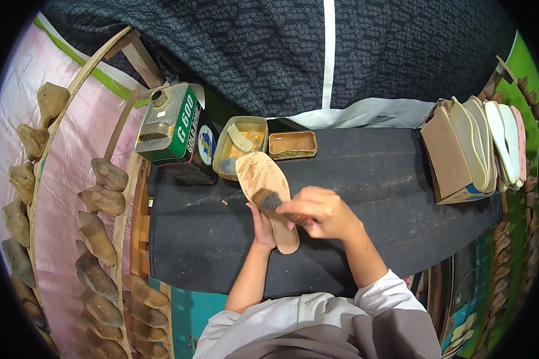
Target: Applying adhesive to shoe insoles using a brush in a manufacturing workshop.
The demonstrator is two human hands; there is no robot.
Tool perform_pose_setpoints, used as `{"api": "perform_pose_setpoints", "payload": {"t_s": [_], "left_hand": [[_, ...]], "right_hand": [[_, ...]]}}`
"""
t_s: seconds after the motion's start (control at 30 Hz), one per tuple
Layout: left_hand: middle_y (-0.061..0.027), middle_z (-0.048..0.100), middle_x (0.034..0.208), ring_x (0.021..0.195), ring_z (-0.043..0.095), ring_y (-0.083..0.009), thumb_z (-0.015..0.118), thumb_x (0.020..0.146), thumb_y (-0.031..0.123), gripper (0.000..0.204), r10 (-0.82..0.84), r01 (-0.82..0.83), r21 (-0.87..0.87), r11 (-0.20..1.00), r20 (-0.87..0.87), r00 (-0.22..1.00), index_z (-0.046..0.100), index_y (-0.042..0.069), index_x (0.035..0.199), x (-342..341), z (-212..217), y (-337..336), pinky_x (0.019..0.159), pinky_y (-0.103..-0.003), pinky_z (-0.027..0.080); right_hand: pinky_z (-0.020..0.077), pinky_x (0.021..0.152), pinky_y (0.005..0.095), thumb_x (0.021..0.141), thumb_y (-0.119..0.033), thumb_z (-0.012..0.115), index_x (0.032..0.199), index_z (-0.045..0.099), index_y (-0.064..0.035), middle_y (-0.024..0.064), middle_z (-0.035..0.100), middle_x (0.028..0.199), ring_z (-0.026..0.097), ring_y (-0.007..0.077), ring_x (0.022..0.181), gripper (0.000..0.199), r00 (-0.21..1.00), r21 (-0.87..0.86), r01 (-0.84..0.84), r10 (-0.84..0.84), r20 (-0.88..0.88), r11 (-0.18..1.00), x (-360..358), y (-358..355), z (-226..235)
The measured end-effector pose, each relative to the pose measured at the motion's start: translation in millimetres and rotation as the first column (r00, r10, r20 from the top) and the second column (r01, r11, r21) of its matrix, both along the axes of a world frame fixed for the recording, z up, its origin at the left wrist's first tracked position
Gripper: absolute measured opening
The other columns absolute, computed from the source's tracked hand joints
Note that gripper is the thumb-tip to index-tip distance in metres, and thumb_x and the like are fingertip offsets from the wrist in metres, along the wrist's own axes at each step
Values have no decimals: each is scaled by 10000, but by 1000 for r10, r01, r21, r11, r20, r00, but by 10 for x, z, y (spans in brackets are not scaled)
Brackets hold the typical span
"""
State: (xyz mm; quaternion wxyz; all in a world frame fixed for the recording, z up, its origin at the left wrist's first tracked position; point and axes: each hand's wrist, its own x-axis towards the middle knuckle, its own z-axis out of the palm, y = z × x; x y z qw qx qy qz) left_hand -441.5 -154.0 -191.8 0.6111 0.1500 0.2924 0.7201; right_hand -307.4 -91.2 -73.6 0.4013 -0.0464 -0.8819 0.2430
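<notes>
My left hand (262,228) holds a tan shoe insole (260,169) from beneath, near its narrower part. Brown wet-looking streaks mark the wide end of the insole, which points away from me. In my closed right hand (324,213) is a brush (267,199) with a dark, worn head, lying over the middle of the insole. My fingers hide most of its handle. Just beyond the insole stand a square, stained tub (257,121) with a pale, flat piece inside and a shallow dish (293,154) with an amber-brown inside.
A green and black metal can (179,133) stands at the table's far left. At the right, a cardboard box (444,157) holds several upright insoles (474,143). Dark cloth covers the table (365,239). Racks of wooden shoe lasts (102,199) line the left side; patterned fabric (401,54) hangs behind.
</notes>
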Motion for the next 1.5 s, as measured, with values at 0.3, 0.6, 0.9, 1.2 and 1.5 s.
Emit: {"api": "perform_pose_setpoints", "payload": {"t_s": [0.3,0.6,0.9,1.2,1.5], "left_hand": [[-65,551,994,811,564,-182,144,797,744,805,89,-88,-97,991,8,996,395,112,1229,46,40,38,662,-296,477],[-82,564,972,807,571,-196,136,795,745,830,155,-155,-32,987,-1,988,424,76,1194,60,105,35,702,-320,481],[-77,548,1013,843,571,-213,122,785,754,826,166,-165,-28,986,35,985,400,116,1229,42,117,38,689,-343,508],[-71,493,1140,908,554,-212,126,771,770,847,120,-119,14,993,-64,991,337,139,1296,-27,-1,28,709,-353,505],[-71,550,1029,814,569,-214,124,762,778,867,98,-100,-18,995,-78,992,380,125,1271,-1,43,9,657,-328,487]], "right_hand": [[454,562,316,527,27,656,907,652,-91,51,557,692,557,226,620,398,996,-22,-53,54,68,998,13,-19,-15],[471,612,343,582,3,650,896,615,-74,75,568,747,563,260,679,326,992,-5,54,-53,113,999,63,-14,-31],[471,613,344,590,6,647,888,613,-78,79,552,727,562,261,670,312,974,27,225,-225,3,974,20,19,-51],[463,603,334,579,1,652,877,615,-74,66,535,698,553,253,651,309,970,44,243,-242,-14,969,6,27,-53],[455,559,305,543,29,650,907,647,-84,56,542,663,542,231,602,381,952,38,289,-283,-117,957,-21,28,-33]]}}
